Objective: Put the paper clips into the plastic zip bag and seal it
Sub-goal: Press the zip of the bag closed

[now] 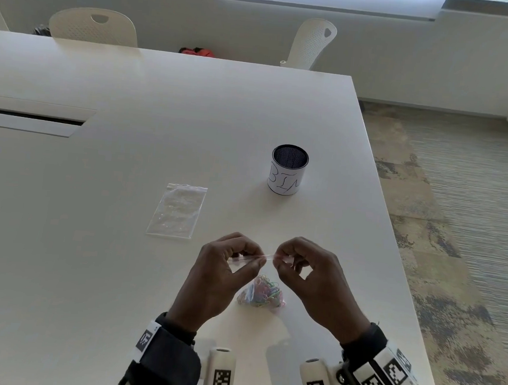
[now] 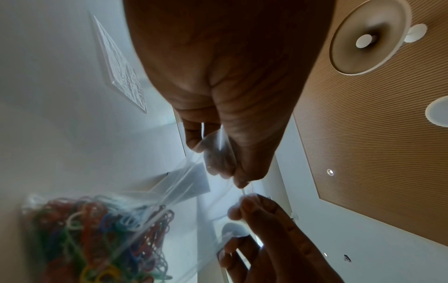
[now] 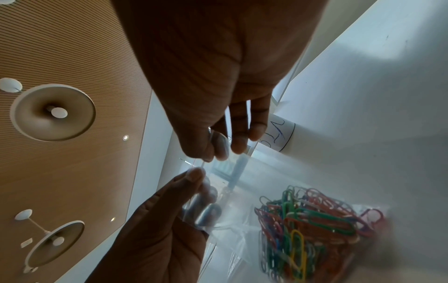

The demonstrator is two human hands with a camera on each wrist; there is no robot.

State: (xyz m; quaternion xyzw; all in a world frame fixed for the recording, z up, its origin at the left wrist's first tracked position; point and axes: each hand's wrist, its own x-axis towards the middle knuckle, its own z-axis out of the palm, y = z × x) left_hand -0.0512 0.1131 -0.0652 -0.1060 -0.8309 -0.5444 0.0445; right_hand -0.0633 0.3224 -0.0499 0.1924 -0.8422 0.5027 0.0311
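Observation:
A clear zip bag [image 1: 245, 293] hangs between my hands with its bottom on the white table [image 1: 127, 150]. Several coloured paper clips [image 1: 264, 291] lie bunched in its bottom. My left hand [image 1: 259, 262] pinches the bag's top strip between thumb and forefinger. My right hand [image 1: 277, 257] pinches the same strip just to the right, fingertips almost touching the left's. In the left wrist view the left hand [image 2: 236, 181] grips the strip above the paper clips [image 2: 97, 239]. The right wrist view shows the right hand [image 3: 213, 154] on the strip and the paper clips [image 3: 310, 229] inside the bag [image 3: 242, 201].
A second clear zip bag [image 1: 177, 210] lies flat on the table, left of and beyond my hands. A mesh cup labelled BIN [image 1: 288, 170] stands farther back on the right. The table's right edge [image 1: 395, 250] runs close to my right hand. Chairs stand behind the table.

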